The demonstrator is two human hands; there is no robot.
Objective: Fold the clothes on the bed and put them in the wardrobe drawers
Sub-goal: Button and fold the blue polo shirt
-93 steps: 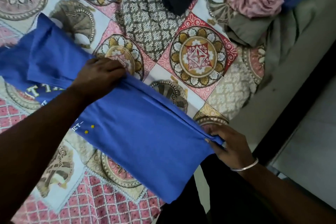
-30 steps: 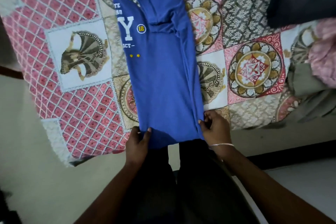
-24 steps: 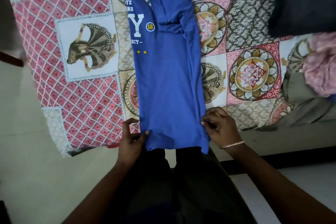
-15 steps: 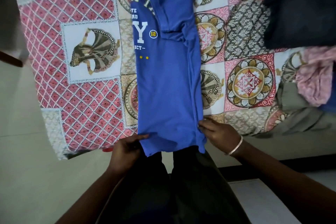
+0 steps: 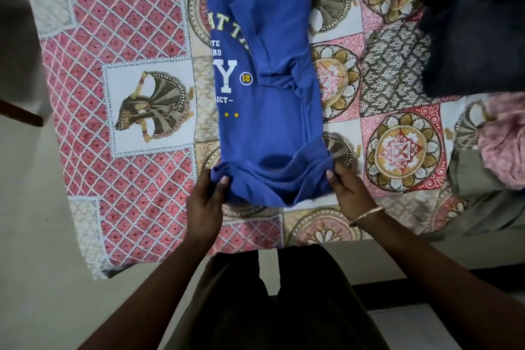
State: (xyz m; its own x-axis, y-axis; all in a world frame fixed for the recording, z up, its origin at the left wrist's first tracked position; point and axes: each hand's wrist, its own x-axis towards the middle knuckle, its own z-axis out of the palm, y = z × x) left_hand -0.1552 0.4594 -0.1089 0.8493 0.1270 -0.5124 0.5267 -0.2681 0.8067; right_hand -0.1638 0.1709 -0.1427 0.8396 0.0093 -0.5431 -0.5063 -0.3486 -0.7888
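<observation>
— Blue T-shirt [image 5: 267, 128], where is it?
— Lying lengthwise on the patterned bedspread [image 5: 127, 37], its hem near the front edge.
— And the hands?
— The left hand [image 5: 206, 199] pinches the hem's left corner, the right hand [image 5: 348, 190] the right corner, bunching it. Other clothes [image 5: 483, 45] lie toward the right edge.

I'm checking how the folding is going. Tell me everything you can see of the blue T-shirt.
The blue T-shirt is soft knit with white and yellow lettering, folded into a long strip, one sleeve turned over its front. It lies on the patterned bedspread. The left hand and right hand grip its bunched near hem.
</observation>
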